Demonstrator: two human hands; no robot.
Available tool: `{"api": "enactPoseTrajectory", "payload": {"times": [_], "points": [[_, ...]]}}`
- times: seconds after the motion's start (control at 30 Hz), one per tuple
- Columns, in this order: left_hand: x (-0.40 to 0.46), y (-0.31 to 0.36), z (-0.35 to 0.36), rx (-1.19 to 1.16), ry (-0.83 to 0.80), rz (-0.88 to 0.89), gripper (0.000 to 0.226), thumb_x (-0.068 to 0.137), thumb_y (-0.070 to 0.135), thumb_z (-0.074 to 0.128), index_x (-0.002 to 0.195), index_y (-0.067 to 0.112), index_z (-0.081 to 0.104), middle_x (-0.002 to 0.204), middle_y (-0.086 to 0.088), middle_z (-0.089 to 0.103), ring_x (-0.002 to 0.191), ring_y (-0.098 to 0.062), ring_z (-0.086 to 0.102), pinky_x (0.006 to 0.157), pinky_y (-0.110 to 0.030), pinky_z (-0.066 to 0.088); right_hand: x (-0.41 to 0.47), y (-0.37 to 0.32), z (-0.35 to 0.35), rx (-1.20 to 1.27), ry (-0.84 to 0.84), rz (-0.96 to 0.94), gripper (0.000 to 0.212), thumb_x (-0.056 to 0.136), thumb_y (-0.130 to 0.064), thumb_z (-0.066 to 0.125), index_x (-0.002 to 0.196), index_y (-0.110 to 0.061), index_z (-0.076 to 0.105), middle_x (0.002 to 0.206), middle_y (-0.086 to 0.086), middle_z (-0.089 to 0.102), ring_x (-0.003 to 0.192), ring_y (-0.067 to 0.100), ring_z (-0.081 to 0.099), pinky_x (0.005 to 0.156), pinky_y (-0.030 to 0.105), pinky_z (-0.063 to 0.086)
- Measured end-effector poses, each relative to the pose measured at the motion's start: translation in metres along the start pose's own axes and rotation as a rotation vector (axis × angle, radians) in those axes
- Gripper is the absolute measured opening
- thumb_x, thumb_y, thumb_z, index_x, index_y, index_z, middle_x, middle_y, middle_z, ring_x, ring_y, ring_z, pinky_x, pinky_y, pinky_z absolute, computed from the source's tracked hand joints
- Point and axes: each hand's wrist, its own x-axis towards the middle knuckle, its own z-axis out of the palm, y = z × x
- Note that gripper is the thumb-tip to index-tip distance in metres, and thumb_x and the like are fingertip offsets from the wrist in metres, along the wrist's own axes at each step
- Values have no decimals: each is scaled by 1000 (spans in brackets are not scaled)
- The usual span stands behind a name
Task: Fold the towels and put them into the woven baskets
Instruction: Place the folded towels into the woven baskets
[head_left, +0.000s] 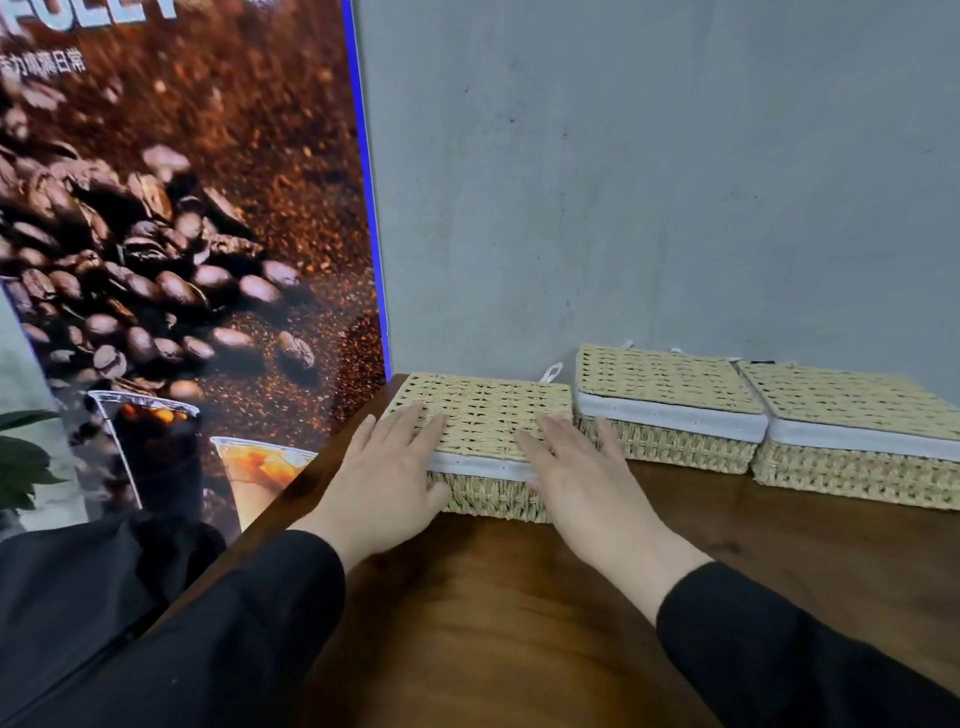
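While its woven lid lies shut over a white fabric lining, the nearest basket (483, 447) sits at the back left corner of the dark wooden table (519, 623), close to the grey wall (649, 182). No towel shows outside the baskets; whether one lies inside cannot be told. Both hands lie flat on this lid with straight fingers: the left hand (387, 470) covers its front left corner, with the palm hanging over the front edge, and the right hand (576, 467) rests on the front right part, its fingers reaching toward the lid's middle. Neither hand curls round anything. Black sleeves cover both forearms. Just beside this basket to the right stands a second basket (670, 410), also lidded with a white lining band showing, and a third basket (857, 436) touches that one further right. A large coffee-bean poster (171, 234) stands to the left of the table, with green plant leaves (26, 457) at the frame's left edge.
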Motion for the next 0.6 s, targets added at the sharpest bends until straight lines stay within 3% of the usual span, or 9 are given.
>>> {"api": "enactPoseTrajectory", "payload": {"times": [0.07,0.17,0.27,0.37,0.47,0.6], "points": [[22,-7,7,14,-24,-18,85,89,67,29,161,26,10,169,-2,7,156,-19,3,126,-49,-4,23,-3,-2,-68,-22,1,60,105,-16,48,159,-14,24,166,16,22,156,28,15,124,53,-4],[57,-14,26,78,3,-49,102,84,81,45,161,21,15,168,-5,13,155,-23,8,125,-50,0,61,-3,2,-210,-101,18,57,98,-11,50,152,-4,34,157,19,37,149,31,31,125,55,9],[92,-17,46,155,72,-17,104,82,73,60,158,14,23,163,-12,25,152,-29,20,125,-48,12,101,3,9,-353,-164,31,40,94,-10,53,133,-3,55,130,15,60,125,30,54,121,54,22],[127,-25,57,153,69,30,102,82,68,65,157,12,23,163,-14,26,151,-30,22,124,-46,16,131,11,12,-422,-244,5,30,92,-7,55,121,-9,65,116,10,67,110,26,60,116,50,31],[150,-31,65,142,70,67,102,83,67,65,158,13,22,163,-14,25,151,-30,23,124,-44,17,149,16,11,-459,-288,-6,31,93,-6,54,121,-12,65,117,9,69,115,26,58,117,50,31],[154,-35,74,111,114,106,102,80,68,67,156,12,26,160,-17,30,148,-33,28,122,-47,21,151,19,16,-462,-310,28,45,98,-13,51,142,-1,48,135,17,58,129,30,51,122,50,24]]}}
